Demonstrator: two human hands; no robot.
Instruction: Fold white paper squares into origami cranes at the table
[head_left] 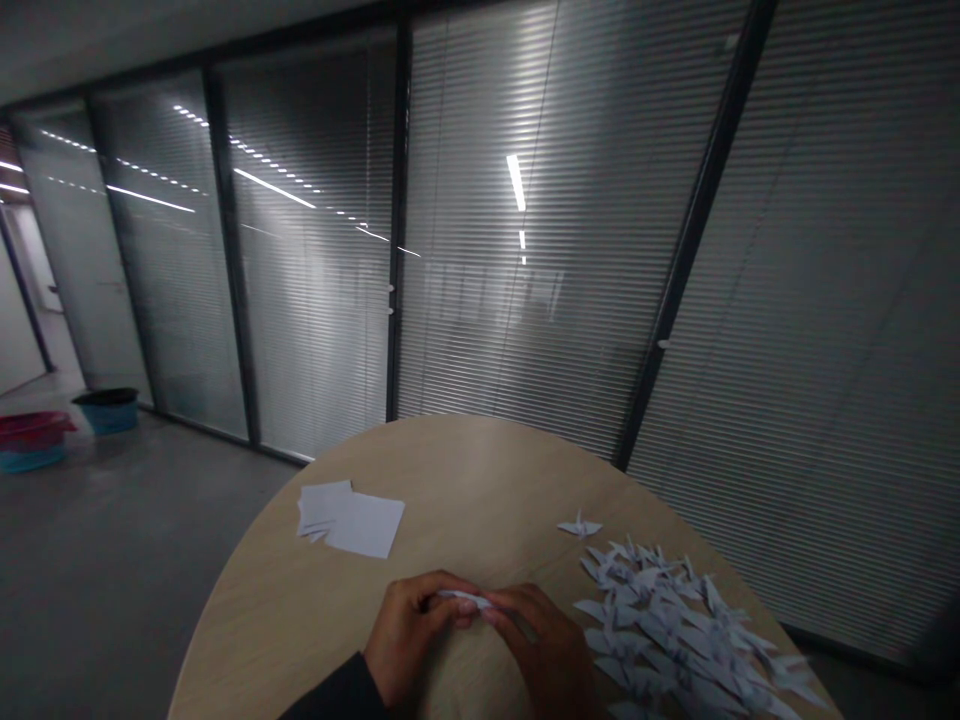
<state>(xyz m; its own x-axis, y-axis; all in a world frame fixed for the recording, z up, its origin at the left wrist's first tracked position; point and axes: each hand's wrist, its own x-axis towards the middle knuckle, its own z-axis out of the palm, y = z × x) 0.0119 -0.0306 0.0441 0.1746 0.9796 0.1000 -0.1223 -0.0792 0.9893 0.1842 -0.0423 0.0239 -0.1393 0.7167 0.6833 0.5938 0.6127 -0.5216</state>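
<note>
Between my two hands is a small folded piece of white paper (466, 597), held just above the near part of the round table. My left hand (409, 625) pinches its left side with thumb and fingers. At the other end, the fingertips of my right hand (544, 635) close on the paper. Much of the paper is hidden by the fingers, so its exact shape cannot be made out. To the right of my right hand lies a pile of folded white paper cranes (675, 630). One paper crane (580, 526) sits apart, beyond the pile.
Loose sheets of white paper (365, 522) overlap on the left of the round wooden table (465, 450). A glass partition with blinds (525, 330) stands behind it. On the floor at far left are a blue bin with a black liner (109, 412) and one with a red liner (34, 440).
</note>
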